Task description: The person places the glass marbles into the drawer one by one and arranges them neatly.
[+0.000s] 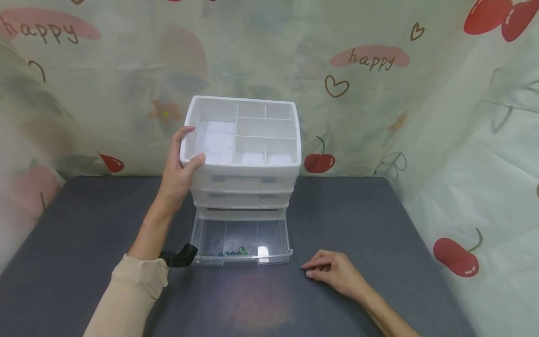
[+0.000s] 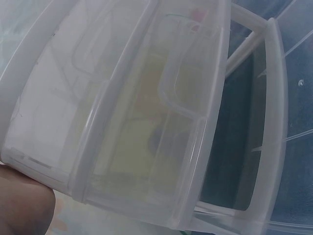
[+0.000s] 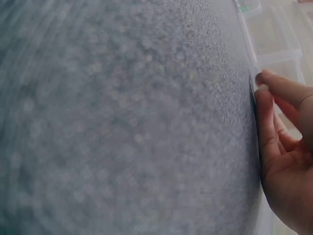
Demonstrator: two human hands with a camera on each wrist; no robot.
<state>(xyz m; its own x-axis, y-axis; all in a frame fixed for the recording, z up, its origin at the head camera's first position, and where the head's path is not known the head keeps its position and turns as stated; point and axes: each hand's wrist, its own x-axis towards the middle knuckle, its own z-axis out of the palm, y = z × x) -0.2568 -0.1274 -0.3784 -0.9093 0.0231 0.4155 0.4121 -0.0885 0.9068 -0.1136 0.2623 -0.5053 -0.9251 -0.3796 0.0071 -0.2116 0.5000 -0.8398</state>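
Note:
A white plastic drawer organizer [image 1: 246,164] stands towards the back of the table, with a divided tray on top. My left hand [image 1: 178,161] grips the left side of its top rim, thumb over the front edge. The lowest clear drawer [image 1: 242,231] is pulled out towards me. Several green and blue glass marbles [image 1: 242,251] lie along its front wall. In the left wrist view, the upper drawers [image 2: 142,112] look closed. To the right of the open drawer, my right hand [image 1: 334,271] rests on the table, its thumb and index fingertips close together.
The table has a dark grey cover [image 1: 345,215]. Behind it hangs a pale curtain [image 1: 269,51] printed with cherries and hearts, and another stretch of curtain [image 1: 484,196] runs along the right side. A black strap [image 1: 181,256] is on the left wrist.

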